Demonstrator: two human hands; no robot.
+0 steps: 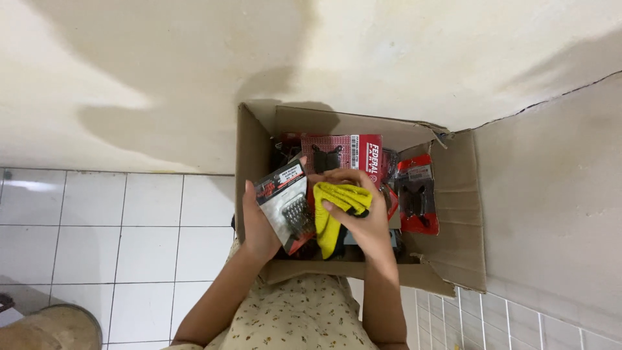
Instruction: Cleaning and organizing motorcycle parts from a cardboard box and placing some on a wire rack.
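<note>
Head view, looking down: we noted our left hand (259, 217) wrapped around the edge of a flat blister pack (285, 206), fingers behind it and thumb in front, grasping it upright and tilted over the open cardboard box (453, 214). Our right hand (359, 207) was curled tight on a bunched yellow cloth (334, 217), pressing it against the right edge of that pack. Both hands sat above the box. Inside we recorded more red-carded packs (414, 194), one lying toward the right wall. White floor tiles (116, 227) lay left of the box.
</note>
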